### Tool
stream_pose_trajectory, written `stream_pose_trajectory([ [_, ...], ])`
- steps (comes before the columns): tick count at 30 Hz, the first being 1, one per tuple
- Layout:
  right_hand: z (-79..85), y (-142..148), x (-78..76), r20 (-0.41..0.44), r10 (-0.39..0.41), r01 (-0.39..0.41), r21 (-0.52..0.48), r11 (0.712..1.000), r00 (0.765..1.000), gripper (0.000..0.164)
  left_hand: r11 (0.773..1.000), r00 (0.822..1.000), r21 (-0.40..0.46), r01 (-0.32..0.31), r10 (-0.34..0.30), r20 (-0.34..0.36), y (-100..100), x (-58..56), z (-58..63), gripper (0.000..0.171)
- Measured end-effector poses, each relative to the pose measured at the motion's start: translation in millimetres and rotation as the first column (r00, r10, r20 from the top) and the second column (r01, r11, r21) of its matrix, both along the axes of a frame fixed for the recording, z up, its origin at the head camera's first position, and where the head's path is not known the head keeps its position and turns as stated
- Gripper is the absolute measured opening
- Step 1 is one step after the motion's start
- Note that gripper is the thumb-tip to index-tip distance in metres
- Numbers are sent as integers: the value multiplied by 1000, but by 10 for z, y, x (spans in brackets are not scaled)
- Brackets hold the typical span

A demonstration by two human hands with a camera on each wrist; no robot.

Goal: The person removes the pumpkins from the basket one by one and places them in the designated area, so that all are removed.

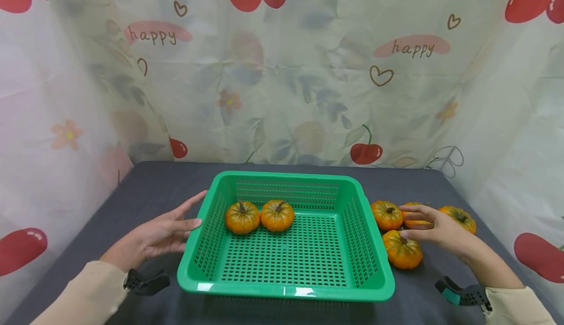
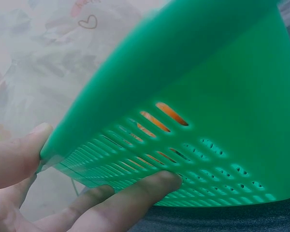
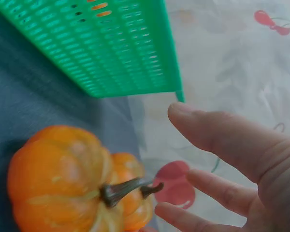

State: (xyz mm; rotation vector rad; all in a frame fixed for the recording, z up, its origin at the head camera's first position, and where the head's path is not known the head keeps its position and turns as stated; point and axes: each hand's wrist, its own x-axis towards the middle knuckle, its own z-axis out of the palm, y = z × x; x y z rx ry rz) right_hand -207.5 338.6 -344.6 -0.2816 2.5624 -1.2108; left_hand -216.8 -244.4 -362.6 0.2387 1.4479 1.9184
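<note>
A green plastic basket [image 1: 284,293] stands on the dark table with two small orange pumpkins [image 1: 242,217] in its far left part. My left hand [image 1: 160,234] is at the basket's left side; in the left wrist view its fingers [image 2: 150,191] lie fairly straight along the slotted outer wall, thumb at the rim. My right hand [image 1: 440,229] hovers over loose pumpkins right of the basket, fingers spread and holding nothing. Its fingertips overlap the nearest pumpkin [image 1: 403,254] in the head view. In the right wrist view, a pumpkin [image 3: 58,179] with a curved stem lies beside the hand.
Beside the basket's right wall sits another pumpkin [image 1: 387,216]. One more [image 1: 411,223] is partly hidden behind my right fingers, and another [image 1: 460,219] lies farther right. A patterned curtain [image 1: 282,70] encloses the table's back and sides.
</note>
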Motion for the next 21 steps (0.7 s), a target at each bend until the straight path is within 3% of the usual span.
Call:
stream_pose_trajectory([
  [14, 253, -205, -18, -185, -92, 94, 0, 996, 978, 62, 1000, 1000, -2, 1, -1, 5, 3, -4, 2, 86],
  [21, 405, -341, -36, -232, -122, 115, -46, 992, 965, 57, 1000, 1000, 3, 7, -7, 3, 6, 1, 5, 85],
])
